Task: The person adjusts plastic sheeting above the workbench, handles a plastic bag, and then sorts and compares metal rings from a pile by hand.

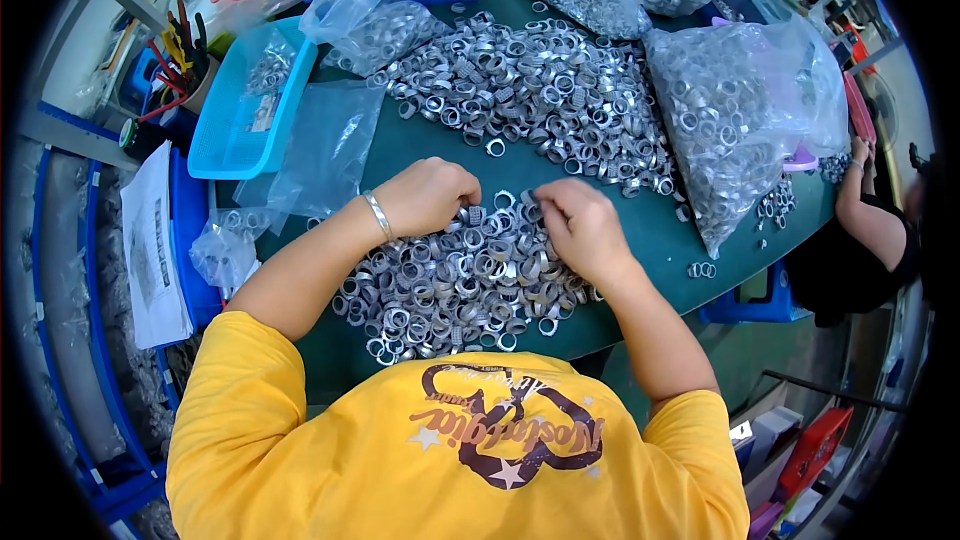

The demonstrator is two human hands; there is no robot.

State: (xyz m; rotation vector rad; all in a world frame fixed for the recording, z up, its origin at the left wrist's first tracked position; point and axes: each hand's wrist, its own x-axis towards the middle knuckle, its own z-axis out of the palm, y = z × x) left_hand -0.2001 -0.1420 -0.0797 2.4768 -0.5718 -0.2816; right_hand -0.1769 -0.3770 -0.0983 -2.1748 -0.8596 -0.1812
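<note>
While the left hand curls narrow at metal rings heaped by the bench's near edge, the right hand does likewise. I cannot tell whether either holds one.

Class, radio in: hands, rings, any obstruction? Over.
Left hand, right hand at far edge of nearer rings, grip unclear. Rings heaped loose on green table. Large bag off right, not blocking.

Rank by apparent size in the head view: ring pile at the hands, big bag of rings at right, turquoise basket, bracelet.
1. Ring pile and big bag of rings: too alike to rank
2. Turquoise basket
3. Bracelet, by far smallest
</note>
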